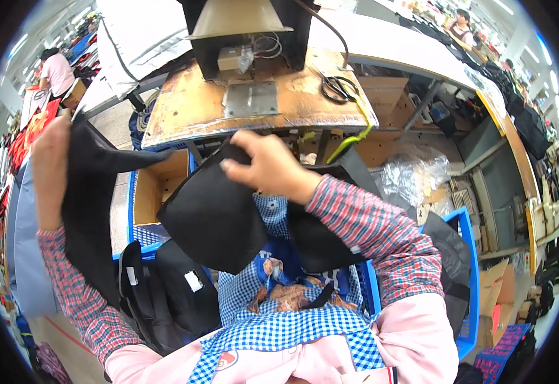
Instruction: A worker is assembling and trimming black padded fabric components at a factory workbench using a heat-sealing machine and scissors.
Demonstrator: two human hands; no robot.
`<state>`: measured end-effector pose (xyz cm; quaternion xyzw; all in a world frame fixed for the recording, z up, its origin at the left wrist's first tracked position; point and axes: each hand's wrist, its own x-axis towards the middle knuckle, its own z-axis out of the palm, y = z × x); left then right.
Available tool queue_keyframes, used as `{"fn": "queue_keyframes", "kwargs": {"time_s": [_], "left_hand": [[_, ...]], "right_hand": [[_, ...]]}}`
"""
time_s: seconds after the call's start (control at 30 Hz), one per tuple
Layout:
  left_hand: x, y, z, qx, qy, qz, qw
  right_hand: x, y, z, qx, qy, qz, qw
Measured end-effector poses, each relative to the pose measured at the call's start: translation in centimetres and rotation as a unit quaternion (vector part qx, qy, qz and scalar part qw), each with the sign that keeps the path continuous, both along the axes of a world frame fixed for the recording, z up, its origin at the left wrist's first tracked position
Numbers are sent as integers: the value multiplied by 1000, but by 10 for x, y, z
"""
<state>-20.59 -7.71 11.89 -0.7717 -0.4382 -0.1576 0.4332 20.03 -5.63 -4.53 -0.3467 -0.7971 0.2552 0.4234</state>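
Observation:
My left hand (50, 169) is raised at the far left, slightly blurred. It grips a black fabric piece (94, 205) that hangs down beside my forearm, with one part stretching toward the middle. My right hand (271, 168) is in front of the worktable, thumb and fingers apart. Its fingertips are at the upper edge of a second black fabric piece (215, 214), which slopes over my lap. More black fabric (321, 240) drapes below my right forearm. Ahead is a sewing machine, its metal plate (251, 99) set in the worn wooden tabletop (183, 105).
Black-handled scissors (338, 89) lie on the tabletop's right, near a yellow-green strip (353, 144). A blue crate (468, 281) stands at my right; a cardboard-lined blue crate (132, 211) is at the left. Black pieces with white labels (193, 280) are beside my lap. Clear plastic (414, 173) sits right.

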Motion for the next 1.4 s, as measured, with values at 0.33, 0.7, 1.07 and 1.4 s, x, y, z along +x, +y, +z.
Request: {"fn": "queue_keyframes", "kwargs": {"time_s": [0.33, 0.7, 1.07, 1.4], "left_hand": [[27, -67, 37, -108, -195, -26, 974], [151, -41, -10, -354, -333, -67, 872], [299, 55, -107, -791, -171, -172, 562], [338, 97, -220, -870, -203, -102, 438]], "right_hand": [[-79, -131, -85, -7, -62, 289, 955], [-35, -120, -74, -16, -41, 281, 959], [2, -106, -111, -48, -14, 216, 975], [49, -152, -142, -299, 172, 28, 938]]}}
